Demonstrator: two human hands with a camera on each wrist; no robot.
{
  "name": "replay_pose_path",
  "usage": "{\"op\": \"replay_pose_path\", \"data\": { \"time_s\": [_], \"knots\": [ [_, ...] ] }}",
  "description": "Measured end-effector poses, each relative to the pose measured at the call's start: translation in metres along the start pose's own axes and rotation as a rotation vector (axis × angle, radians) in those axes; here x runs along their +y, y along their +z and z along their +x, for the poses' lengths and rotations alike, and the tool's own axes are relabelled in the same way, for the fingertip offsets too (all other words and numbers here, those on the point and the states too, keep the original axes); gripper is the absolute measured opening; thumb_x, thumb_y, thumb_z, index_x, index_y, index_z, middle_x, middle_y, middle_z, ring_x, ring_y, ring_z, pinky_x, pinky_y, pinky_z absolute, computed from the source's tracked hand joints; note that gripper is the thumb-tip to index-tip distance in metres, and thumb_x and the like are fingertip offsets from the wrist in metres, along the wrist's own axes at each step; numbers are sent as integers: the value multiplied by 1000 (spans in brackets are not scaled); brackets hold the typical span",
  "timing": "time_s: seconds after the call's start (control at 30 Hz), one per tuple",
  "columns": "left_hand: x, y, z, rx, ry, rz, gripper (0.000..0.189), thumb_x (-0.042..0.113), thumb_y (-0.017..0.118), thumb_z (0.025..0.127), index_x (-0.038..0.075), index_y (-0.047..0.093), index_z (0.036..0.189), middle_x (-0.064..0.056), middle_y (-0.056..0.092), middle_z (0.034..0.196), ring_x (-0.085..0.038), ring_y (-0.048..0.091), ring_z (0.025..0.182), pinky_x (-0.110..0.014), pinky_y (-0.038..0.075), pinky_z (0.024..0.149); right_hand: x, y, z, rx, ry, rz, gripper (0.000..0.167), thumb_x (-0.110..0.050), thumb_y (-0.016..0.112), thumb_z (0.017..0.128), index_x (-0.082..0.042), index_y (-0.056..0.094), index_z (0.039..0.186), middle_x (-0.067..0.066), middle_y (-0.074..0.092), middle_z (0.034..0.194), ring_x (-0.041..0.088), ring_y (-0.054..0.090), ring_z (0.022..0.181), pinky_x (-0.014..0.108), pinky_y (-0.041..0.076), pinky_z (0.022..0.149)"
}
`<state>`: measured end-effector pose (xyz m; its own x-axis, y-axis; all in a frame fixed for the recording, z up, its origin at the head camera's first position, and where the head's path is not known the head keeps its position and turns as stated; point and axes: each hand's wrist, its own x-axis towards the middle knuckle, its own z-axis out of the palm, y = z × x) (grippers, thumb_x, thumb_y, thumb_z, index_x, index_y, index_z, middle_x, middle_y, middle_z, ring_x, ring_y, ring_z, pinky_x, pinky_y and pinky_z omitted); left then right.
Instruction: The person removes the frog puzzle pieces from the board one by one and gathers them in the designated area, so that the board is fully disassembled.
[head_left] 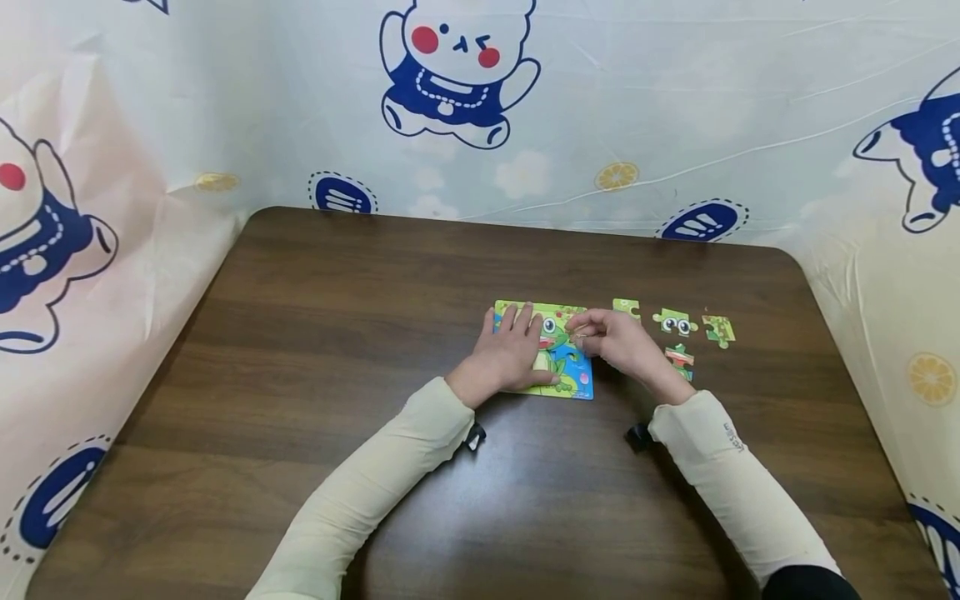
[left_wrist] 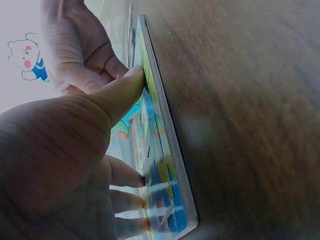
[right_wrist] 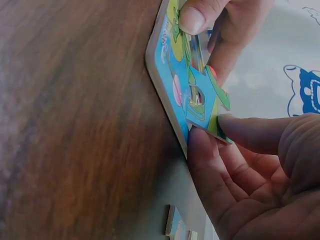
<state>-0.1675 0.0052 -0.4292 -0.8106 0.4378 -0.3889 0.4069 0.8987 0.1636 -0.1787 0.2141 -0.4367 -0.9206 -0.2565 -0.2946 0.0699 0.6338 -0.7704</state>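
A frog jigsaw puzzle board (head_left: 581,390) in green and blue lies on the brown table. My left hand (head_left: 508,357) rests on its left part with fingers spread, the thumb along the near edge. At the board's right side, my right hand (head_left: 618,340) pinches a blue and green puzzle piece (right_wrist: 209,95) between thumb and fingers. In the right wrist view the piece is tilted up over the board's surface. The left hand covers much of the picture in the head view.
Right of the board lie several loose pieces: one with two eyes (head_left: 675,322), a green one (head_left: 720,330), a red and green one (head_left: 679,362), and another green piece (head_left: 626,307) behind the right hand. A cartoon-printed curtain (head_left: 600,100) hangs behind the table (head_left: 300,333).
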Motion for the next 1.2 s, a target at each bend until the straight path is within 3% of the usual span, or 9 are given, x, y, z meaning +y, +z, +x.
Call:
{"op": "replay_pose_path", "data": {
  "time_s": [0.2, 0.4, 0.67, 0.83, 0.97, 1.2],
  "knots": [
    [2, 0, 0, 4, -7, -9, 102, 72, 57, 90, 12, 17, 164, -10, 8, 172, -34, 8, 159, -59, 6, 127, 0, -2, 1, -13, 47, 134, 26, -8, 62, 99, -1, 66, 124, 17, 75, 108, 16, 68, 82, 31, 62, 76],
    [3, -2, 1, 3, -13, -1, 103, 73, 57, 90, 13, 18, 164, -9, 8, 172, -33, 8, 159, -59, 6, 127, -2, -7, 0, -45, 116, 345, 34, -16, 61, 103, -1, 61, 132, 10, 71, 110, 14, 68, 76, 31, 62, 75],
    [3, -1, 3, 1, -15, 5, 104, 74, 57, 89, 14, 18, 164, -8, 8, 173, -33, 8, 159, -60, 7, 127, -7, -20, -12, -56, 141, 746, 42, -19, 60, 103, 1, 53, 140, -1, 68, 108, 9, 70, 76, 26, 62, 74],
    [2, 1, 3, 3, -14, 6, 103, 73, 57, 89, 14, 17, 164, -8, 7, 173, -33, 8, 159, -59, 6, 127, -6, -27, -15, -65, 146, 989, 32, -17, 61, 102, -5, 61, 132, -1, 72, 100, 12, 71, 74, 25, 61, 71],
    [1, 1, 2, 2, -12, 0, 103, 73, 57, 89, 14, 17, 164, -8, 7, 173, -33, 7, 159, -59, 5, 127, -7, -33, -17, -73, 151, 1059, 20, -15, 60, 103, -13, 69, 120, 0, 73, 102, 13, 72, 74, 25, 61, 70],
    [1, 0, 1, -2, -15, 4, 102, 73, 57, 90, 14, 17, 164, -8, 7, 173, -32, 8, 159, -60, 5, 127, -18, -45, -24, -43, 93, 1067, 20, -13, 62, 101, -13, 72, 118, 1, 73, 102, 14, 73, 74, 26, 62, 70]
  ]
}}
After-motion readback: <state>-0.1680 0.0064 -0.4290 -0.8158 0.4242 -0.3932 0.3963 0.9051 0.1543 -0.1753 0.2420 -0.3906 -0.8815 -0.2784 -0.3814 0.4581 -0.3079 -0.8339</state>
